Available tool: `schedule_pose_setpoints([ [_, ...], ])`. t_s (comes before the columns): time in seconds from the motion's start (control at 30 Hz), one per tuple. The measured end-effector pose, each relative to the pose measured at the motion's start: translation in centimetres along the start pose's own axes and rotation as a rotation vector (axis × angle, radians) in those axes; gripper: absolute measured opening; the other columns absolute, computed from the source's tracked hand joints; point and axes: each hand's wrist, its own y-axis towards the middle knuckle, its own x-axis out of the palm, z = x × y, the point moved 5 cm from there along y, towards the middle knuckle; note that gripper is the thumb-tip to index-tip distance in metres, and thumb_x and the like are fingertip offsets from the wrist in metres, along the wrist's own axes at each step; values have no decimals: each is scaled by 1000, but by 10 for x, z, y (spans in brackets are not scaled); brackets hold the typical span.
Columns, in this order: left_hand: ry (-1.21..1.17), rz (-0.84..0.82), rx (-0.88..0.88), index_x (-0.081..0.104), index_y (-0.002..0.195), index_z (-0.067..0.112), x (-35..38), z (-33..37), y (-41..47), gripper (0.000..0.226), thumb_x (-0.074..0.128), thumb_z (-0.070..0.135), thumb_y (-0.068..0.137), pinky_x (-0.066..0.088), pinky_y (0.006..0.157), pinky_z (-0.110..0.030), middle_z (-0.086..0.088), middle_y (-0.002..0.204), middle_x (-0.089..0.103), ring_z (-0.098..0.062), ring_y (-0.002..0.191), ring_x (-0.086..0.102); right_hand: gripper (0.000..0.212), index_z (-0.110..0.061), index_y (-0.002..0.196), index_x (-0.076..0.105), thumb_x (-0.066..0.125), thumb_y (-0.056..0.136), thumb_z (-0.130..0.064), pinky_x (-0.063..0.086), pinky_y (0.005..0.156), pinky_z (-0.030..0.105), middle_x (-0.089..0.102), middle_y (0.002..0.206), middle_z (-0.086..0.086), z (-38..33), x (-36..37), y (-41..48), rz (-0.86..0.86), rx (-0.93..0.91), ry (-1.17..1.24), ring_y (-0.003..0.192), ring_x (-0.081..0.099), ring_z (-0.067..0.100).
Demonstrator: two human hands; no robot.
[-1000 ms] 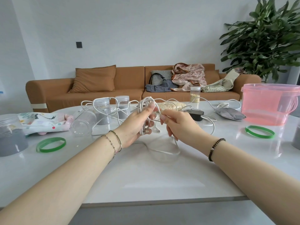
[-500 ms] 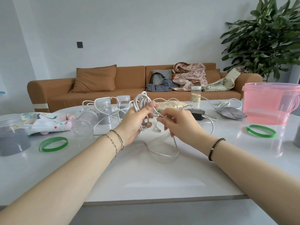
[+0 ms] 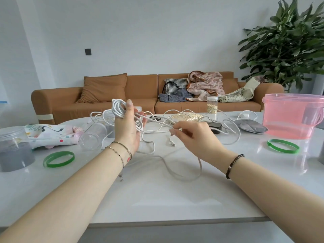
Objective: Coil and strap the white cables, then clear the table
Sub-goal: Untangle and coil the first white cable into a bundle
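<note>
The left hand's fingers (image 3: 130, 106) clench a partly wound thin white cable coil (image 3: 119, 109) while the right hand's fingers (image 3: 175, 128) pinch its loose run beside it, so strapping, other tangled white cables (image 3: 229, 130) beyond, and worktop (image 3: 157, 199) clutter remain.

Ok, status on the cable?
Left hand holds coil. Right hand pinches white cable. Slack loose on table.
</note>
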Motion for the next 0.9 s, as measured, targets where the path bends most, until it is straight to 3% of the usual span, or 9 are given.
schedule_pose_setpoints([
  [0.07, 33, 30, -12, 53, 84, 18, -3, -1, 0, 25, 59, 37, 99, 53, 54, -22, 2, 67, 52, -8, 54, 57, 15, -22, 86, 69, 63, 96, -31, 41, 56, 27, 48, 52, -9, -4, 3, -2, -21, -80, -4, 54, 43, 13],
  [0.17, -18, -39, -84, 53, 77, 17, 4, -3, -4, 28, 60, 33, 98, 49, 59, -25, 6, 54, 50, -8, 43, 53, 16, -25, 88, 70, 59, 96, -35, 50, 59, 38, 52, 61, -11, -6, 5, -4, -51, -173, -76, 59, 43, 13],
  [0.23, -32, -104, -135, 54, 73, 16, 10, -4, -8, 30, 61, 31, 98, 48, 66, -27, 5, 53, 52, -10, 44, 54, 15, -27, 92, 72, 59, 96, -35, 52, 57, 38, 58, 64, -12, -8, 3, -4, -38, -215, -147, 60, 50, 14],
  [0.33, -96, -180, -184, 53, 72, 17, 16, -6, -12, 30, 59, 30, 99, 48, 59, -23, 6, 54, 48, -7, 48, 50, 17, -26, 97, 75, 59, 94, -31, 53, 54, 38, 70, 75, -8, -13, 2, -5, -23, -294, -216, 70, 66, 21],
  [0.43, -156, -220, -234, 53, 76, 21, 19, -7, -12, 27, 58, 34, 99, 43, 58, -19, 7, 60, 41, -6, 57, 39, 24, -29, 98, 76, 53, 95, -34, 49, 48, 34, 67, 73, -8, -18, 2, -6, -37, -347, -260, 68, 64, 21],
  [0.53, -137, -213, -241, 50, 72, 23, 18, -7, -12, 33, 58, 43, 97, 38, 57, -17, 8, 60, 37, -5, 54, 36, 22, -31, 98, 76, 55, 96, -36, 44, 46, 30, 66, 71, -8, -23, 5, -7, -85, -383, -293, 63, 59, 19],
  [0.67, -122, -193, -226, 43, 66, 23, 17, -4, -12, 42, 57, 50, 95, 38, 54, -17, 9, 57, 35, -5, 49, 36, 27, -30, 96, 73, 50, 97, -43, 44, 49, 32, 65, 70, -6, -25, 10, -9, -112, -333, -263, 63, 55, 19],
  [0.77, -138, -148, -186, 44, 67, 23, 13, -3, -9, 41, 59, 46, 96, 41, 50, -18, 9, 54, 36, -6, 46, 36, 19, -30, 96, 71, 55, 97, -40, 43, 52, 31, 59, 64, -12, -18, 6, -7, -74, -229, -234, 61, 53, 17],
  [0.9, -61, 38, -39, 45, 67, 22, -5, 1, 0, 40, 59, 44, 97, 39, 50, -20, 10, 51, 40, -6, 44, 39, 15, -32, 103, 69, 54, 99, -32, 40, 55, 31, 52, 66, -20, -15, 7, -5, -90, -178, -246, 65, 58, 18],
])
